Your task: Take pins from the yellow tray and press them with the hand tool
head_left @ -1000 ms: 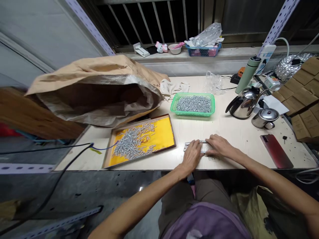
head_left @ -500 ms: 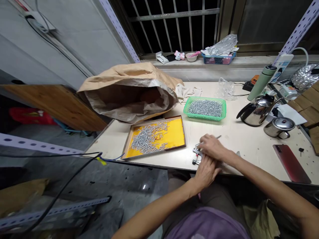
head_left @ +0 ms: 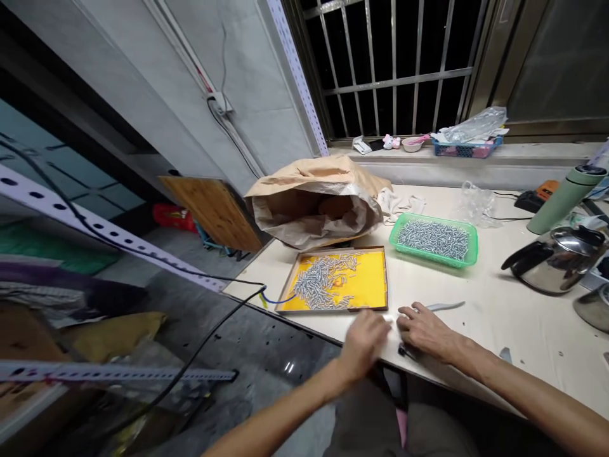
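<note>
My left hand point(head_left: 364, 343) is over the table's front edge, just below the yellow-lined tray point(head_left: 371, 279). Its fingers are curled and blurred by motion; whatever is at the fingertips is too small to make out. My right hand point(head_left: 423, 329) rests on the table with its fingers bent over a small metal clamp-like device point(head_left: 404, 350), most of which it hides. A grey blade-shaped piece point(head_left: 446, 306) sticks out beyond the right fingers. Loose silvery screw-like pins point(head_left: 316, 282) cover the left part of the tray.
A green basket point(head_left: 473, 247) full of similar pins stands behind my right hand. Behind the tray lies a brown paper sack point(head_left: 314, 174), its mouth facing me. A kettle point(head_left: 552, 260) and green flask point(head_left: 566, 198) stand at right. A black cable point(head_left: 214, 311) crosses at left.
My view has swung left, so things sit further right. My hands, together over the metal device before, have parted; the left has moved left toward the tray while the right stays at the device.
</note>
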Tool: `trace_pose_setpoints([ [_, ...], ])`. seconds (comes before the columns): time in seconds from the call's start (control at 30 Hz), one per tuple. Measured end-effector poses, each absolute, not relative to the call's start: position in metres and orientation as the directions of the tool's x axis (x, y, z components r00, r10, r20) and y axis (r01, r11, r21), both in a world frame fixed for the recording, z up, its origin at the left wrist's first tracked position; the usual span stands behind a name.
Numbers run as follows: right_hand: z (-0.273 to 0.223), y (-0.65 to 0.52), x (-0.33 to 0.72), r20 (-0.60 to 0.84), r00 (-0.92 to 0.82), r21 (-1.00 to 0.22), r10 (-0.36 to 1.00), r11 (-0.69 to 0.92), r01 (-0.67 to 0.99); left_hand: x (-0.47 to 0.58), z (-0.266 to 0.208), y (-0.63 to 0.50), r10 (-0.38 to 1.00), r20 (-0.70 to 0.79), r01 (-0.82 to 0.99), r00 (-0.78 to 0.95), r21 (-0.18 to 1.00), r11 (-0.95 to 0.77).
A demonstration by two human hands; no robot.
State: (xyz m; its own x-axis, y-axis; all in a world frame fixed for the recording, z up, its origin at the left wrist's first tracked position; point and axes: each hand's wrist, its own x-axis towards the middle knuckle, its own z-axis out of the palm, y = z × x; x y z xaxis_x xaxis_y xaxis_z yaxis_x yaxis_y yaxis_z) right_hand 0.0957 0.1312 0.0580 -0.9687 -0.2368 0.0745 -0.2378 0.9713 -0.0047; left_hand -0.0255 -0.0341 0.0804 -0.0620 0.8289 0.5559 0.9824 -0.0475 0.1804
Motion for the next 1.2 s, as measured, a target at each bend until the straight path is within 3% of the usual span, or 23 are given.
trace_pose_setpoints([
  [0.1, 0.048, 0.132, 0.094, 0.148, -0.969, -0.041, -0.198, 0.978, -0.206, -0.089, 0.086, -0.021, 0.82, 0.435, 0.927, -0.371, 0.126, 0.353],
  [0.17, 0.049, 0.135, 0.092, 0.18, -0.97, -0.04, -0.164, 0.984, -0.174, -0.12, 0.085, -0.01, 0.833, 0.302, 0.883, -0.463, 0.074, 0.464],
  [0.33, 0.087, 0.17, 0.083, 0.302, -0.953, -0.053, 0.023, 0.999, 0.007, -0.151, 0.078, 0.011, 0.876, 0.072, 0.879, -0.476, 0.024, 0.476],
  [0.43, 0.128, 0.208, 0.07, 0.453, -0.833, -0.202, 0.319, 0.946, 0.253, -0.156, 0.077, 0.016, 0.891, 0.055, 0.892, -0.451, 0.024, 0.45],
  [0.5, 0.152, 0.231, 0.062, 0.45, -0.764, -0.284, 0.461, 0.886, 0.367, -0.157, 0.082, 0.018, 0.896, 0.057, 0.897, -0.441, 0.039, 0.439],
  [0.57, 0.166, 0.241, 0.06, 0.422, -0.73, -0.292, 0.538, 0.843, 0.452, -0.153, 0.09, 0.019, 0.891, 0.081, 0.894, -0.446, 0.101, 0.438],
  [0.67, 0.162, 0.224, 0.076, 0.399, -0.776, -0.28, 0.489, 0.87, 0.405, -0.131, 0.101, 0.016, 0.861, 0.052, 0.821, -0.506, 0.336, 0.462],
  [0.77, 0.139, 0.182, 0.113, 0.32, -0.864, -0.337, 0.388, 0.899, 0.278, -0.093, 0.107, 0.011, 0.832, -0.139, 0.6, -0.538, 0.63, 0.493],
  [0.87, 0.11, 0.142, 0.154, 0.201, -0.906, -0.371, 0.374, 0.885, 0.283, -0.057, 0.103, 0.008, 0.829, -0.316, 0.367, -0.461, 0.782, 0.503],
  [1.03, 0.08, 0.113, 0.195, 0.134, -0.885, -0.355, 0.446, 0.855, 0.377, -0.029, 0.088, 0.012, 0.775, -0.513, 0.115, -0.37, 0.802, 0.586],
  [1.2, 0.07, 0.105, 0.2, 0.147, -0.852, -0.324, 0.503, 0.838, 0.439, -0.02, 0.084, 0.015, 0.689, -0.679, 0.009, -0.253, 0.71, 0.704],
])
